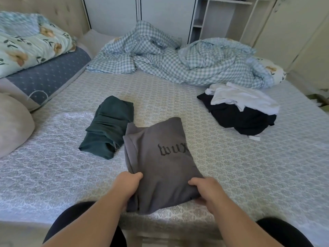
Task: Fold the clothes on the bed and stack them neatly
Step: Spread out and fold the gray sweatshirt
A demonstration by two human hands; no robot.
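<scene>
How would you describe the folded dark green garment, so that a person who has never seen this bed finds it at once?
Start from the bed with the pale patterned cover. Near its middle, just left of the grey garment with black lettering that both hands hold, lies the folded dark green garment. It is the only green piece, and it is a neat narrow bundle, unlike the loose pile of black and white clothes at the right.

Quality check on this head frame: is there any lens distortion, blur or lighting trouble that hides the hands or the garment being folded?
Head view: wide-angle bowing bends the cabinets and bed edges; soft even daylight, no glare; slight softness overall, yet left hand, right hand and the grey shirt they grip read clearly; black clothes lose detail.
</scene>
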